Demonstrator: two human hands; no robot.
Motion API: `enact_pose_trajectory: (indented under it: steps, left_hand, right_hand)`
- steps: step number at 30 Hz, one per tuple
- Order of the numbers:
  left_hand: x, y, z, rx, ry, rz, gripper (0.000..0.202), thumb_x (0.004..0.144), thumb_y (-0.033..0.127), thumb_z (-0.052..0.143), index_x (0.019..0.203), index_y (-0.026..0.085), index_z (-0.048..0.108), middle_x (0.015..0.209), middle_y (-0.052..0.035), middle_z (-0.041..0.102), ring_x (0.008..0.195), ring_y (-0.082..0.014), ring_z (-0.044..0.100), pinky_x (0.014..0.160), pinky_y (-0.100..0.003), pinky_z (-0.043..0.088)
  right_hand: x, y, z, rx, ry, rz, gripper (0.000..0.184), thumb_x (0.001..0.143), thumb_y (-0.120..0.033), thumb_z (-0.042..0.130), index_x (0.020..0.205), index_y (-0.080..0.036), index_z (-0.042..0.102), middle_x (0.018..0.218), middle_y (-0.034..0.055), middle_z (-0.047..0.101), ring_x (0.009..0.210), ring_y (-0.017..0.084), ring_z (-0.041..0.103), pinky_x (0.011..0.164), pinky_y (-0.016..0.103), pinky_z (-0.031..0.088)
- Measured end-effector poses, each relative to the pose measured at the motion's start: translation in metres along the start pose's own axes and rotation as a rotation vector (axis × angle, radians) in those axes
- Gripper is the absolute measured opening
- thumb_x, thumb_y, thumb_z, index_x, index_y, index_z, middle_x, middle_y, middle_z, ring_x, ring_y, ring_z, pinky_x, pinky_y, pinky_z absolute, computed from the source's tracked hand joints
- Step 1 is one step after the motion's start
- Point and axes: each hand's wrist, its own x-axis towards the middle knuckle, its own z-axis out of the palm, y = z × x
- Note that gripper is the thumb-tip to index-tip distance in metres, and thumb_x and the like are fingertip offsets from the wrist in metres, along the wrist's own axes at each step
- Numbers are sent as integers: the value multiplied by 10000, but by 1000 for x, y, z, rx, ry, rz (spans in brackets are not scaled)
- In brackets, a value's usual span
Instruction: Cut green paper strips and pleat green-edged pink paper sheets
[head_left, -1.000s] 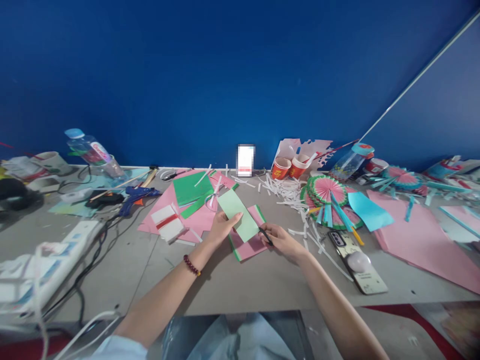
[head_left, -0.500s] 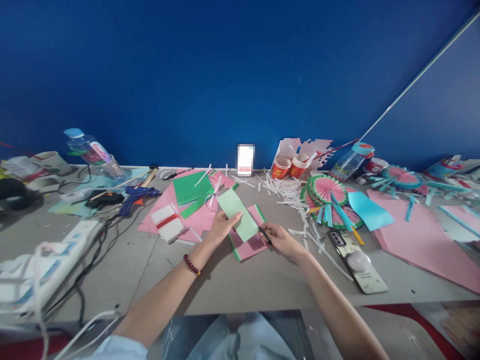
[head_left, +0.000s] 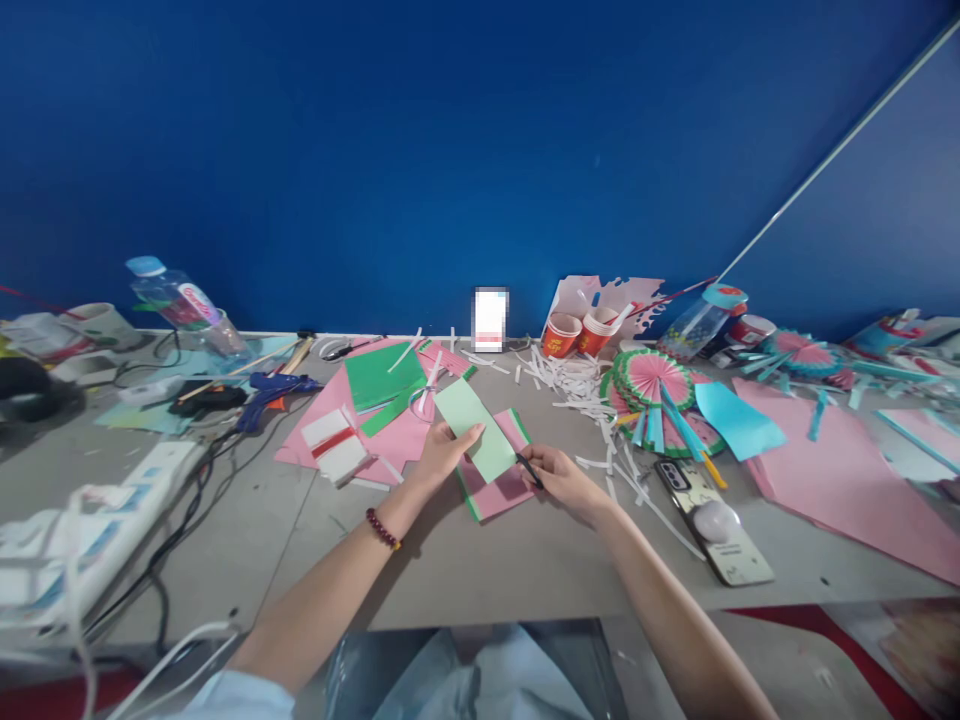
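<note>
My left hand point(head_left: 442, 455) pinches a light green paper strip point(head_left: 474, 427) by its lower left edge and holds it tilted above the grey table point(head_left: 480, 560). A pink sheet with a green border point(head_left: 502, 480) lies under the strip. My right hand point(head_left: 564, 478) is closed on a thin black pen point(head_left: 529, 470), whose tip touches the strip's lower right corner. A dark red bead bracelet point(head_left: 383, 530) sits on my left wrist.
Pink and green paper sheets point(head_left: 375, 400) and a blue glue gun point(head_left: 274, 390) lie at the left. Round folded fans point(head_left: 652, 385), white paper shreds point(head_left: 577, 385), red cups point(head_left: 577, 335) and a phone point(head_left: 712, 520) lie at the right. A power strip point(head_left: 112, 510) with cables sits far left.
</note>
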Motion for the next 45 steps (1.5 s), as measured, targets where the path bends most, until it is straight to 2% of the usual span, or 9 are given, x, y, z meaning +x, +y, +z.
enact_pose_trajectory:
  steps: [11, 16, 20, 28, 34, 39, 45]
  left_hand:
    - [1, -2, -1, 13, -5, -19, 390, 630, 487, 740, 556, 148, 561, 511, 18, 535, 477, -93, 465, 450, -216, 338]
    - [0, 3, 0, -12, -13, -11, 367, 628, 478, 747, 603, 146, 593, 547, 12, 562, 498, -97, 478, 469, -218, 362]
    - [-2, 6, 2, 8, -23, 2, 390, 622, 484, 747, 541, 153, 558, 497, 21, 523, 464, -91, 454, 444, -222, 341]
    - [-6, 16, 9, -42, -57, -28, 406, 548, 493, 782, 535, 154, 560, 488, 31, 508, 453, -79, 423, 446, -226, 338]
    - [-3, 7, 5, -46, -20, -22, 352, 590, 453, 774, 599, 139, 616, 544, 7, 578, 485, -96, 481, 466, -227, 368]
    - [-2, 5, 5, -31, -3, -32, 343, 597, 456, 766, 621, 143, 627, 527, 6, 575, 470, -107, 493, 457, -236, 381]
    - [-5, 13, 8, -55, -59, -36, 395, 564, 497, 772, 597, 150, 586, 521, 22, 536, 473, -86, 446, 451, -222, 342]
  right_hand:
    - [4, 5, -1, 29, -16, -14, 282, 796, -465, 573, 813, -188, 527, 586, -41, 526, 421, 53, 366, 390, 177, 284]
    - [4, 6, -1, 35, -12, -20, 329, 783, -506, 588, 820, -184, 534, 593, -34, 536, 424, 54, 369, 388, 178, 290]
    - [4, 4, -1, 46, -15, -21, 351, 765, -525, 604, 805, -188, 515, 579, -39, 517, 431, 58, 369, 387, 183, 273]
    - [3, 3, -1, 52, -16, -29, 349, 781, -525, 587, 809, -186, 508, 585, -43, 519, 425, 54, 375, 402, 187, 278]
    - [3, 3, -1, 68, -22, -2, 367, 763, -532, 612, 815, -184, 505, 598, -39, 531, 443, 60, 407, 417, 191, 289]
    - [2, 0, 0, 73, -36, -1, 404, 742, -562, 627, 817, -184, 506, 612, -31, 534, 464, 65, 411, 423, 194, 293]
    - [-1, -4, 1, 63, -22, 2, 418, 738, -581, 619, 813, -188, 499, 609, -34, 528, 461, 65, 404, 415, 194, 259]
